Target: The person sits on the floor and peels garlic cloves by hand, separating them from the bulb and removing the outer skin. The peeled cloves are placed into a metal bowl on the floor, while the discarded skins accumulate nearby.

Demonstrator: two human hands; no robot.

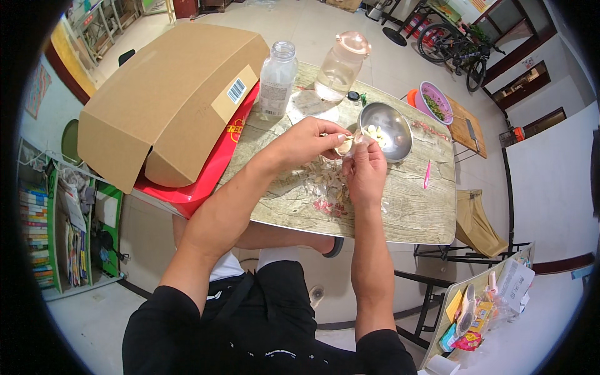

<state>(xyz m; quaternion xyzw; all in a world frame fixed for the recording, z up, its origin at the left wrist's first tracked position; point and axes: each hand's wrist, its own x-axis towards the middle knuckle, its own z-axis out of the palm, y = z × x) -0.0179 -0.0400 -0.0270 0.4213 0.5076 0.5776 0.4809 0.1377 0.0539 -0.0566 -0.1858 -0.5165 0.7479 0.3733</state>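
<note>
My left hand (306,144) pinches a pale piece of garlic (343,147) between thumb and fingers above the table. Against it, my right hand (365,175) is closed on a thin, papery garlic skin (360,139); the two hands almost touch. Just beyond them stands a steel bowl (401,134) with several peeled cloves (375,132) in it. Loose garlic skins (322,178) lie scattered on the table under my hands. How the fingertips grip the garlic is partly hidden.
A cardboard box (169,94) rests on a red tray (200,199) at the left of the wood-patterned table (412,219). Beyond my hands are a glass jar (277,81) and a lidded clear jug (340,69). A pink slim tool (427,175) lies to the right.
</note>
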